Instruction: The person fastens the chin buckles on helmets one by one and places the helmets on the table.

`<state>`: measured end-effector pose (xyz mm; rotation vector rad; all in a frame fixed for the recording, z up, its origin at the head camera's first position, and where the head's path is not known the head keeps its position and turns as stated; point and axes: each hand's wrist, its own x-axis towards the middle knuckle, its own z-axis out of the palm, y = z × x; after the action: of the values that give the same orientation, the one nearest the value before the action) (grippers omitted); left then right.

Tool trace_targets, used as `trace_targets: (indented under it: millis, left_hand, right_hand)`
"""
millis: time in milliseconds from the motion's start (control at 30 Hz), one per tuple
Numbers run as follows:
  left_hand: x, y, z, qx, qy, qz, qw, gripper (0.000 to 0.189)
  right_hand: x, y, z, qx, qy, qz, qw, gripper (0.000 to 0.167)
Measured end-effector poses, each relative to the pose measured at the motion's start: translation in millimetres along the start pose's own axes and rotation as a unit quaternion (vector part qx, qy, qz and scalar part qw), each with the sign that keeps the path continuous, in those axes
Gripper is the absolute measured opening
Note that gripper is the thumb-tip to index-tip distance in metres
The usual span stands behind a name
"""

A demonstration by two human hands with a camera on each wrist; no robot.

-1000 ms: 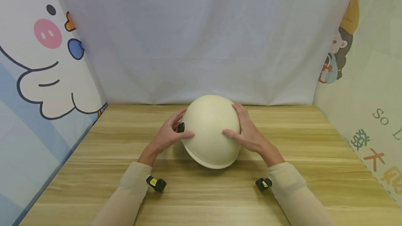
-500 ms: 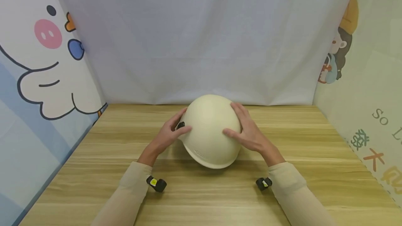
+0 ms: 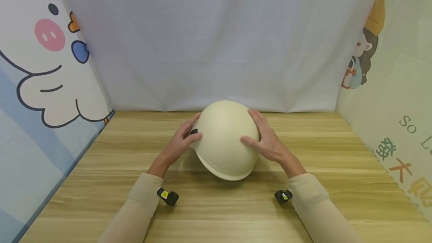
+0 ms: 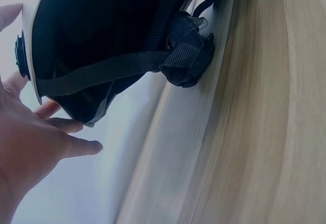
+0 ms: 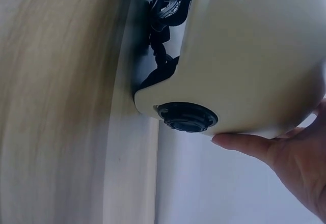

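Observation:
A cream helmet (image 3: 226,138) sits dome up at the middle of the wooden table, tilted, its left side raised. On its left, my left hand (image 3: 176,143) grips the edge, thumb on the shell beside a black knob (image 3: 194,132). The left wrist view shows the dark inside, a black strap (image 4: 109,72) hanging down, and fingers near the rim. My right hand (image 3: 269,142) holds the opposite side, thumb and fingers spread over the shell. Another black knob (image 5: 187,117) shows near the rim in the right wrist view, close to the right thumb.
The wooden table (image 3: 216,213) reaches back to a pale grey curtain (image 3: 216,48). Printed cartoon panels (image 3: 50,93) stand along the left and right. Black wrist cameras (image 3: 168,197) are worn at both sleeves.
The helmet has turned and tilted slightly, its left edge rising. My left thumb has shifted up and to the left with it. The right hand stays almost in place.

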<state>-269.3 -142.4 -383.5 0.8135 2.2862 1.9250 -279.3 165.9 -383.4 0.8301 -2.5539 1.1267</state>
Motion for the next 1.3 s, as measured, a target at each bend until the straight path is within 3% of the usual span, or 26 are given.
trace_targets:
  millis: [433, 800, 1033, 1167, 1300]
  left_hand:
    - [-1.9, 9.6, 4.8, -0.024, 0.0, 0.045, 0.9987, 0.06]
    - [1.5, 0.0, 11.0, -0.051, 0.023, 0.049, 0.9972, 0.055]
    - [7.0, -16.6, 6.3, -0.054, 0.017, 0.018, 0.9982, 0.061]
    - [10.6, -30.6, 1.1, -0.062, 0.003, -0.003, 0.9981, 0.077]
    - [9.0, -35.6, -0.5, -0.072, -0.012, -0.005, 0.9973, 0.091]
  right_hand:
    - [0.2, 2, -2, 0.016, 0.003, 0.008, 0.9998, 0.082]
    - [-1.5, 4, -3, 0.043, 0.003, 0.011, 0.999, 0.078]
    - [-0.8, 4, -3, 0.048, 0.008, 0.013, 0.9987, 0.078]
    - [-0.4, 4, -3, 0.044, 0.011, 0.013, 0.9989, 0.079]
    - [-0.9, 5, -3, 0.047, 0.01, 0.015, 0.9987, 0.079]
